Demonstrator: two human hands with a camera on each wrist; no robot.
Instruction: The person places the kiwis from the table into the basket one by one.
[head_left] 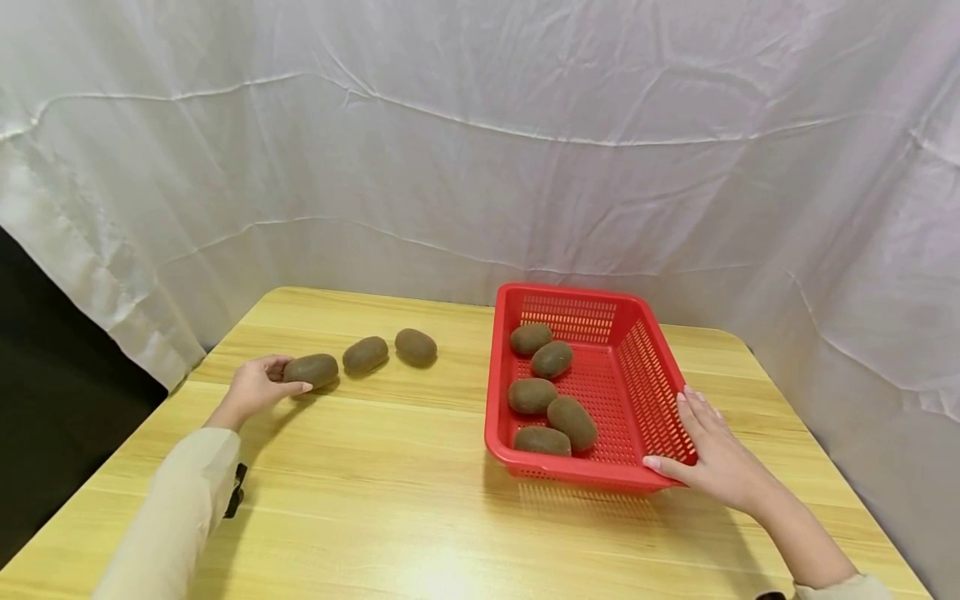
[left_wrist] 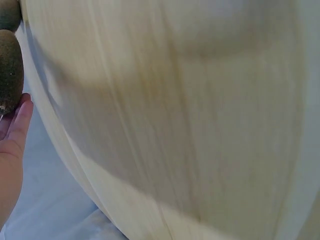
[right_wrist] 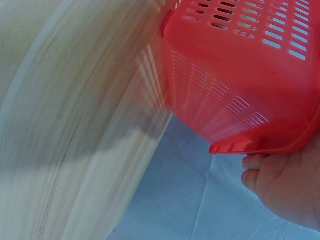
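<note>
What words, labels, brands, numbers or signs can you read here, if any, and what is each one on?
There are none to read: no lettering, number or sign shows on the red basket, the kiwis, the wooden table or the pale cloth behind it.
The black thing by the left sleeve shows too small to tell whether it bears any marking.

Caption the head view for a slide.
Left hand pinches a kiwi near two others; right hand grips a red basket containing five more.
</note>
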